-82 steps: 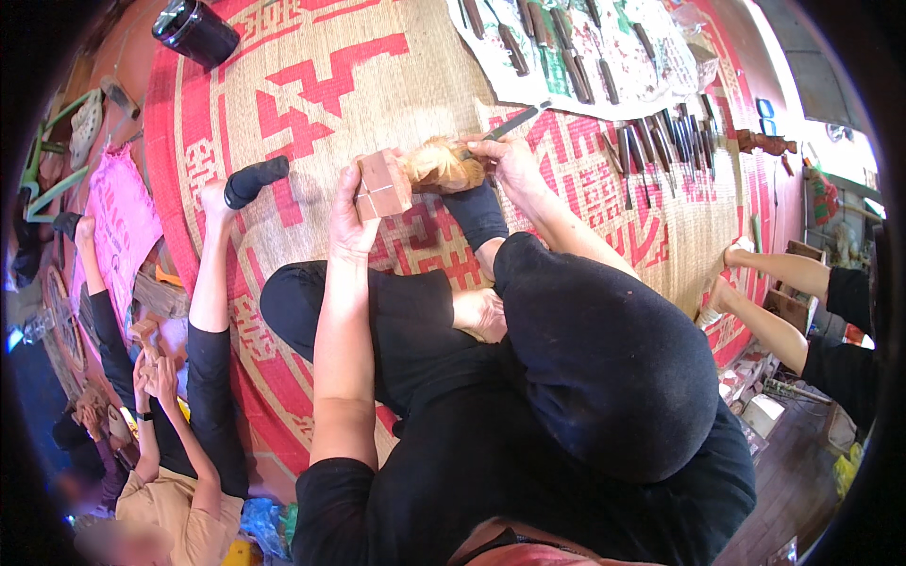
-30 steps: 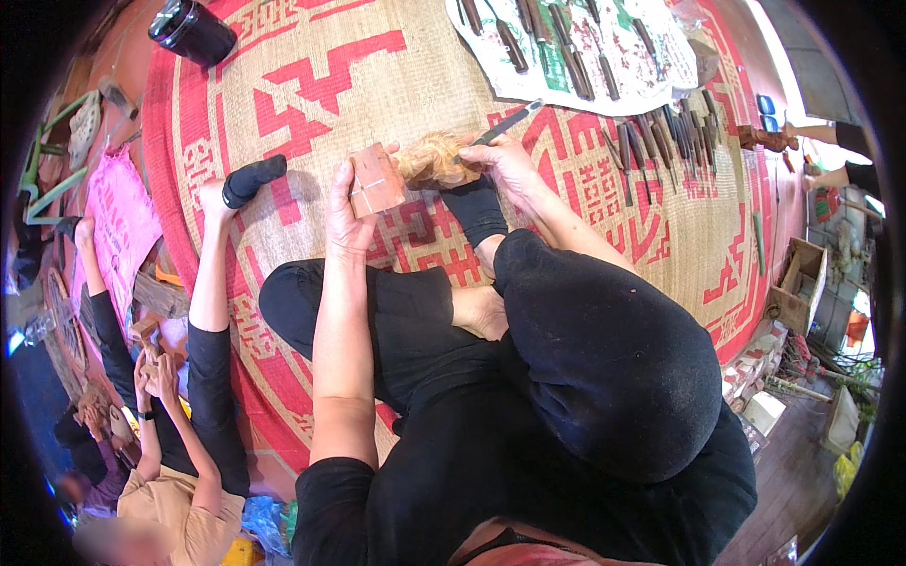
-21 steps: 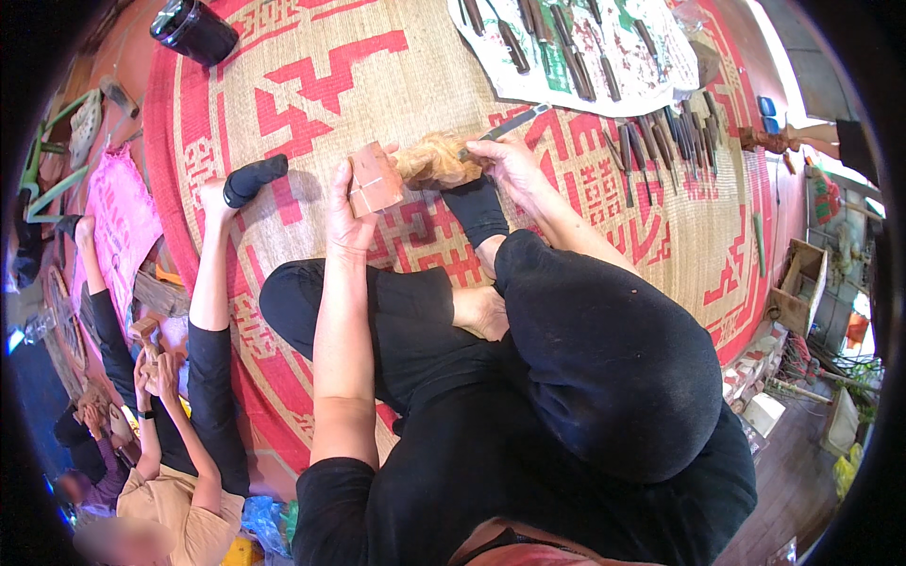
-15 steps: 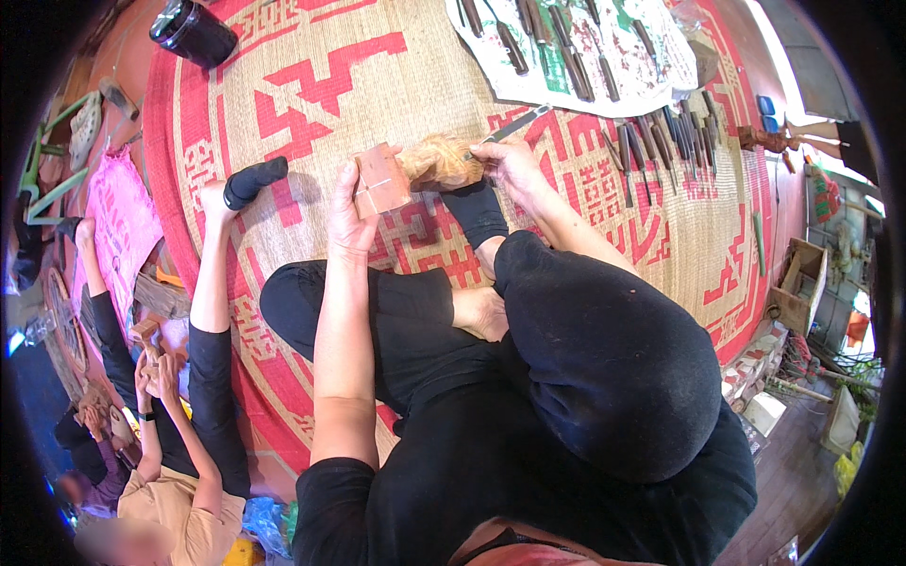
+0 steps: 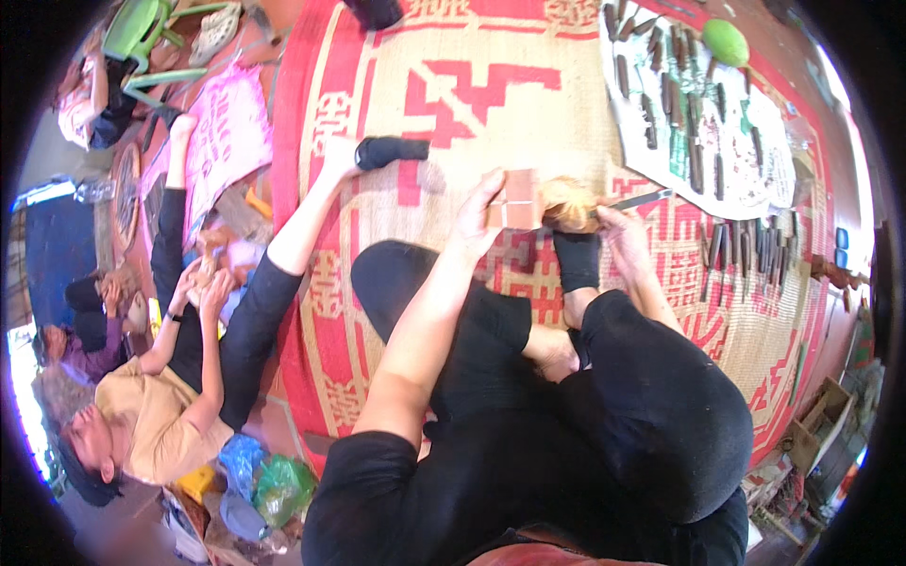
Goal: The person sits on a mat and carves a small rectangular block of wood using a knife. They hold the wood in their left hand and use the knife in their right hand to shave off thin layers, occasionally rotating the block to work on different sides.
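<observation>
My left hand (image 5: 479,224) is closed around the square, reddish-brown base block (image 5: 513,200) of a wood carving; pale lines cross on the block's face. The carved, yellowish part (image 5: 568,200) extends to the right, toward my right hand (image 5: 623,236). That hand is closed on a flat grey metal tool (image 5: 645,199), which sticks out up and to the right; its end by the carving is hidden by the fingers. Both hands are above the mat, near my dark-socked foot (image 5: 577,259).
A red and straw-coloured mat (image 5: 491,94) spreads underneath. Carving tools lie on a white sheet (image 5: 764,160) and in a row (image 5: 750,253) beside it. A green fruit (image 5: 725,43) rests at the sheet's far edge. To my left, a co-worker (image 5: 160,415) sits holding a wooden piece (image 5: 212,247).
The whole view has swung left, so the mat, tools and hands appear farther right. More of the co-worker and the plastic bags shows. Both hands keep their holds.
</observation>
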`<state>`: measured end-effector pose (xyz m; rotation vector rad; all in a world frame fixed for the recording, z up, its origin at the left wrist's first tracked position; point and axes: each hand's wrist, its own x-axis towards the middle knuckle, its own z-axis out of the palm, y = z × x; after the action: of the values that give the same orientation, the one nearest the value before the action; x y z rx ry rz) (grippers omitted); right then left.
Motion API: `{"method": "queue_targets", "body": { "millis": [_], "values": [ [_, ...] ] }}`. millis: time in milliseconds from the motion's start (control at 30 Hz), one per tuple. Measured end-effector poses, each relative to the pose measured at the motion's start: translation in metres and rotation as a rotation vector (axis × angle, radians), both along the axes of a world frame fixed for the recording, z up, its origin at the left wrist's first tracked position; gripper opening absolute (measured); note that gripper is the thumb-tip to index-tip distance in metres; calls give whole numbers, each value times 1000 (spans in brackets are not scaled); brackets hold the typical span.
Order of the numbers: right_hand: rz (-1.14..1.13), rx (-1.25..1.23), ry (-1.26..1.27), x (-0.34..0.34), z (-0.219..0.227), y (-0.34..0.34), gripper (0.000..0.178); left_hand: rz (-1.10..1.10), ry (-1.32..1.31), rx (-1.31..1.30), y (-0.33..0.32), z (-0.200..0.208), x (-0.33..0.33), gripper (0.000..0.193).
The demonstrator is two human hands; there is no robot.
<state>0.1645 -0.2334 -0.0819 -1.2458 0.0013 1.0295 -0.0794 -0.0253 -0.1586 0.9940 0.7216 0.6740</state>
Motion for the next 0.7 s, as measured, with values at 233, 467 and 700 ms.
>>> {"method": "queue_targets", "body": {
  "millis": [233,467,700],
  "values": [
    [153,19,-7,1,-11,14,24,-148,-557,-906,-20,44,58,50],
    [57,49,46,-9,15,-3,26,-247,-484,-749,-24,54,56,51],
    [62,-7,13,-7,-9,-7,23,-209,-462,-735,-26,72,55,51]
  ]
}}
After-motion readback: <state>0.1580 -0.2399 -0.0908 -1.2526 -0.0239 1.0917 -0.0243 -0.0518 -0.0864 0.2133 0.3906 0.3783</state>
